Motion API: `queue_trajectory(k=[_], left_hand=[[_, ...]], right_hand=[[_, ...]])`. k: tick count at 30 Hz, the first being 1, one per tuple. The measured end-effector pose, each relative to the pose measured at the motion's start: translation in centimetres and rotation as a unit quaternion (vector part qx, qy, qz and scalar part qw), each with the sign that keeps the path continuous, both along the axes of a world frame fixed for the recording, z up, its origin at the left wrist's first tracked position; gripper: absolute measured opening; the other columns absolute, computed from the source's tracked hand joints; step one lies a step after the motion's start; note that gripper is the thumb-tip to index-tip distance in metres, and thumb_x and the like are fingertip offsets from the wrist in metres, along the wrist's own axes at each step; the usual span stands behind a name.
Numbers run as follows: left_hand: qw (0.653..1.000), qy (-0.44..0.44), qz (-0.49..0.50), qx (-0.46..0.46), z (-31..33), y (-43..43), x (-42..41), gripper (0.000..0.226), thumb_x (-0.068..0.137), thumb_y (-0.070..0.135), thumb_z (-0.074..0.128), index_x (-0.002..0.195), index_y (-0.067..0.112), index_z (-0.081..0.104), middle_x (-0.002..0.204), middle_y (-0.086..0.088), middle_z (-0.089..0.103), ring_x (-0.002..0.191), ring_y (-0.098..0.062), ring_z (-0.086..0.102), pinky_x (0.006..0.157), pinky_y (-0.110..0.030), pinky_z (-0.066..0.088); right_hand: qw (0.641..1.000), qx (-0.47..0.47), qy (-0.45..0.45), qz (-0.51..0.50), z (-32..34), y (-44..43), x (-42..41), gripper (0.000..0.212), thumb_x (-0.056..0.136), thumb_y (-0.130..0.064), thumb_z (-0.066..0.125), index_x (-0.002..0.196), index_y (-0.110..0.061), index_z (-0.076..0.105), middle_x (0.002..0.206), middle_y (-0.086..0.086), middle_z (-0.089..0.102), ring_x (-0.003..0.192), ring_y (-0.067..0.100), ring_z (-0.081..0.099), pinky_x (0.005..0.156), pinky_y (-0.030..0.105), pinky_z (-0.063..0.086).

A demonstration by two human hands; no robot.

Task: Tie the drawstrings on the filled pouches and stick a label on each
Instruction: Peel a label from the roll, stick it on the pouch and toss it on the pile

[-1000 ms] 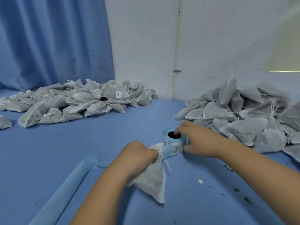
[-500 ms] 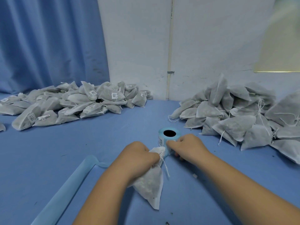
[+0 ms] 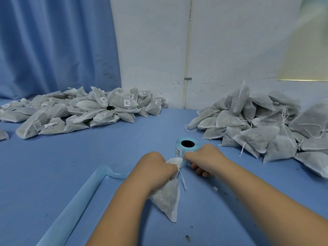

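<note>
Blue cloth [image 3: 71,157] covered the table. At its middle, my left hand [image 3: 156,167] gripped the pouch [image 3: 166,197] by its neck; my right hand [image 3: 204,158] pinched the loose end of the roll [image 3: 186,145] just behind.

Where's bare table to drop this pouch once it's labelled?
Widest bare blue table: between the labelled grey pouch pile and the pale blue backing strip. Also behind the blue label roll, between that pile and the unlabelled grey pouch pile. Crowded around the roll.
</note>
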State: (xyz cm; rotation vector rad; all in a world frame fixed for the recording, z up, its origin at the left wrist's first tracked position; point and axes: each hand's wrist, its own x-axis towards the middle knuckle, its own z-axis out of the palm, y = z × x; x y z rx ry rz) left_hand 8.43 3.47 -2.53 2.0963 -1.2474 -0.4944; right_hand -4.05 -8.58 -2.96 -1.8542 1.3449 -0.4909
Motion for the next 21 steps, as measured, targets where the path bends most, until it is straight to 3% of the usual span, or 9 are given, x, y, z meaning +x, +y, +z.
queue_trajectory(k=[4,8,14,21], left_hand=[[0.999,0.034,-0.001,-0.005,-0.1,-0.1,0.2,0.02,0.078,0.028,0.061,0.066,0.017,0.049,0.062,-0.001,0.044,0.055,-0.019,0.039,0.048,-0.026,0.028],[0.992,0.123,-0.006,-0.002,0.1,-0.2,0.6,0.022,0.077,0.029,0.061,0.066,0.018,0.046,0.058,0.0,0.043,0.053,-0.019,0.038,0.052,-0.027,0.029],[0.979,0.202,0.001,-0.012,0.3,-0.2,1.2,0.024,0.069,0.032,0.062,0.058,0.02,0.044,0.055,0.001,0.044,0.054,-0.02,0.042,0.058,-0.029,0.033],[0.975,0.22,0.0,-0.014,0.2,-0.3,1.4,0.026,0.074,0.027,0.062,0.058,0.02,0.044,0.052,0.003,0.044,0.052,-0.02,0.043,0.056,-0.028,0.033]], right_hand=[[0.995,-0.073,0.069,0.022,-0.2,0.3,0.3,0.02,0.071,-0.03,0.064,0.065,-0.012,0.057,0.056,0.003,0.058,0.046,0.018,0.054,0.05,0.023,0.046],[0.983,-0.152,0.101,0.029,-0.7,0.8,0.1,0.032,0.072,-0.029,0.065,0.055,-0.016,0.041,0.056,-0.001,0.045,0.052,0.016,0.039,0.048,0.025,0.031],[0.985,-0.169,0.018,0.028,-1.9,0.9,-0.9,0.018,0.071,-0.02,0.069,0.076,-0.003,0.064,0.067,-0.004,0.059,0.06,0.011,0.048,0.055,0.025,0.039],[0.971,-0.234,0.054,0.001,-2.6,1.3,-0.4,0.043,0.072,-0.042,0.07,0.057,-0.017,0.038,0.059,-0.003,0.044,0.056,0.015,0.038,0.052,0.03,0.032]])
